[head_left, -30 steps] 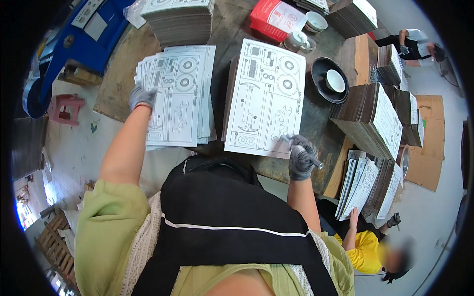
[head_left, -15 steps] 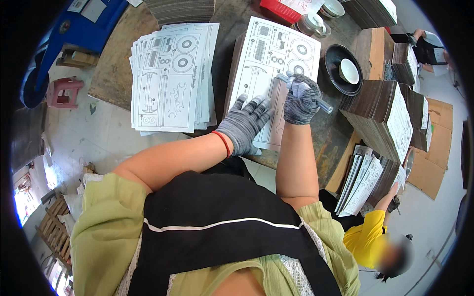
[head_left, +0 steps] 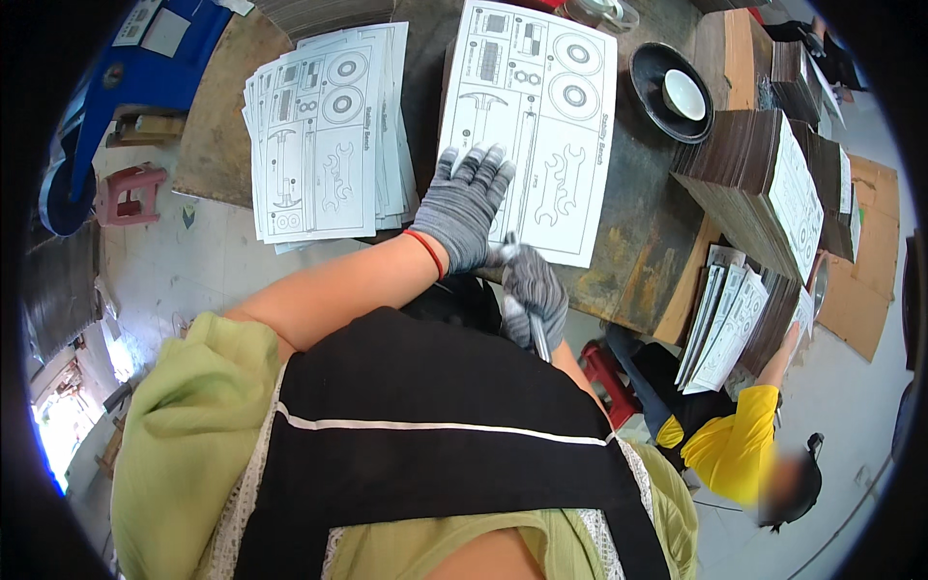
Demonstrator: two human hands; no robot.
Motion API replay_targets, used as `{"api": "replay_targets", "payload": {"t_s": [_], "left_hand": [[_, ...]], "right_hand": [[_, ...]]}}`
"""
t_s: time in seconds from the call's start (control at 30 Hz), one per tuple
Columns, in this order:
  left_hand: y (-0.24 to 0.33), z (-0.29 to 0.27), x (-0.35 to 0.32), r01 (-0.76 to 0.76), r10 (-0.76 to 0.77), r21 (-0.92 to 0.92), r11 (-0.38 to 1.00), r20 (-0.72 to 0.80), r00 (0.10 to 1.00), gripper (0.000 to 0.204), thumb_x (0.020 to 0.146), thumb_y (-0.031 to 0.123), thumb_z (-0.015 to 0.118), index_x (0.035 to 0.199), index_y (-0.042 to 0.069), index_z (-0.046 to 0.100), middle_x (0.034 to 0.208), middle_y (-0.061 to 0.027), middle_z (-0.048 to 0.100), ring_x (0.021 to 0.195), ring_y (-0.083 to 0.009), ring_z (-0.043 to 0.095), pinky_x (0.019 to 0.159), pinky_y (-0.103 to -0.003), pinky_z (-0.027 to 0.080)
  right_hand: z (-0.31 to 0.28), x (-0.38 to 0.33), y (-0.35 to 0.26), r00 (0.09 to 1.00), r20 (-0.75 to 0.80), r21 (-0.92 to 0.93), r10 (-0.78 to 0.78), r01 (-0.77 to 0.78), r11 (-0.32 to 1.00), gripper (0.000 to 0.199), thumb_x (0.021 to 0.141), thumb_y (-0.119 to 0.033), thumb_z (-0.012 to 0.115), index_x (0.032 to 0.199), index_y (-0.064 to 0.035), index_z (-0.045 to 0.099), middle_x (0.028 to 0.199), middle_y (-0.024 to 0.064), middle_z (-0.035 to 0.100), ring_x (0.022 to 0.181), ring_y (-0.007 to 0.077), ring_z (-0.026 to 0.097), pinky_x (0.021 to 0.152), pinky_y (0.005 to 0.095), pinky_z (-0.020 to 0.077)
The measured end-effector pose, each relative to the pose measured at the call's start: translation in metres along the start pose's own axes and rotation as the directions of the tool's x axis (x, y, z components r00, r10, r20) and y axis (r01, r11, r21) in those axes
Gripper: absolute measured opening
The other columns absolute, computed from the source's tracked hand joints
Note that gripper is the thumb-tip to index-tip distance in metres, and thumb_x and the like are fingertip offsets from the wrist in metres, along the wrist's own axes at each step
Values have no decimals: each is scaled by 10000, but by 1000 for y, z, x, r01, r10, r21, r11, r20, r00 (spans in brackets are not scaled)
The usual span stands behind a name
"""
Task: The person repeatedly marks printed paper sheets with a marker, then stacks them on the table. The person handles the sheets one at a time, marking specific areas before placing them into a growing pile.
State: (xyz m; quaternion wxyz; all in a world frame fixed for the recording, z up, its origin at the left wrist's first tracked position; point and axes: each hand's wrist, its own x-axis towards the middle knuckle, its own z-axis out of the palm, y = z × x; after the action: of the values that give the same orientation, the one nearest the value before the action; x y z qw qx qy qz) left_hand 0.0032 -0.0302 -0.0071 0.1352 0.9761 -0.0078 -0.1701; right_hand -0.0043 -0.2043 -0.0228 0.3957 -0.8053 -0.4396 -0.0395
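Both my hands wear grey striped knit gloves. My left hand lies with fingers stretched out on a white printed sheet showing line drawings of tools. This sheet tops a stack at the table's front edge. Close to the sheet's near edge, just right of my left wrist, my right hand is closed around a slim metal rod. One end of the rod points up toward the sheet, the other down toward my apron. A fanned pile of similar printed sheets lies to the left.
A black bowl holding a small white bowl stands on the table. Tall stacks of brown board line the right side. Beyond them a co-worker in a yellow sleeve touches a stack. Blue machinery stands far left.
My right hand has moved down and left with the rod, from the middle of the sheet to its near edge. My left hand still rests flat; the view has shifted slightly.
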Motion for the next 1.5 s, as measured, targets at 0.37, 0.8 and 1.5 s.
{"api": "replay_targets", "payload": {"t_s": [0.37,0.8,1.5], "left_hand": [[-49,26,6,33,-416,-790,613,-286,863,729,611,255,796,1199,1,448,1140,-175,537,1013,-267,548,891,-344,442],[-145,26,-31,157,-537,-987,23,120,835,434,779,-98,576,1199,-45,480,1050,-121,592,896,-176,576,793,-255,490],[-108,46,-19,105,-254,-988,-110,131,958,323,830,-14,518,1140,42,444,1063,-82,539,919,-192,560,829,-312,489]], "right_hand": [[-49,16,5,890,-77,496,450,-357,791,268,716,-238,538,650,22,542,761,131,623,786,266,606,775,346,461],[-43,3,31,915,-108,531,388,-277,801,161,703,-130,512,665,16,568,698,106,609,717,236,607,717,318,472],[-39,27,45,887,-264,531,379,-194,825,161,745,-114,546,639,6,560,652,90,567,630,208,551,660,333,465]]}}
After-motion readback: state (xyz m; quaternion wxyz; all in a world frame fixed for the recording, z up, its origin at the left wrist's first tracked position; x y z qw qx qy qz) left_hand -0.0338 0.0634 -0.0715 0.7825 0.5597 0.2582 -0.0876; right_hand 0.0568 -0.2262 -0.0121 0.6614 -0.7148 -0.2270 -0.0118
